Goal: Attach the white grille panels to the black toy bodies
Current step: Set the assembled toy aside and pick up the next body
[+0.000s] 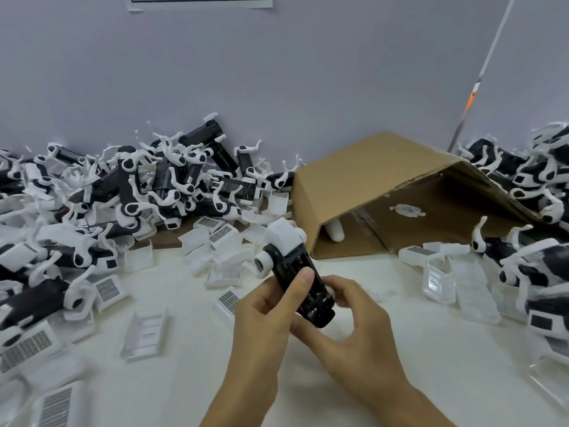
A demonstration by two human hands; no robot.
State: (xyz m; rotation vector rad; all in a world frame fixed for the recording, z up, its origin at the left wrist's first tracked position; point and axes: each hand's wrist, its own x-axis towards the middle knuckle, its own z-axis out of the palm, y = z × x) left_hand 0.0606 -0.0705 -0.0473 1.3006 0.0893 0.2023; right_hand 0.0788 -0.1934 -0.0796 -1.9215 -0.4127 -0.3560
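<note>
A black toy body (295, 272) with white end pieces is held above the white table, tilted with its far end up and to the left. My left hand (264, 312) grips it from the left, thumb lying across its upper face. My right hand (348, 322) holds its near end from the right, fingers curled under it. Loose white grille panels (107, 288) lie scattered over the table on the left and in the middle, several face down (144, 334).
A large heap of black-and-white toy bodies (129, 186) fills the left back. Another heap (538, 211) sits at the right. A tipped cardboard box (369, 180) lies open behind the hands. Clear plastic trays (437, 282) rest at the right.
</note>
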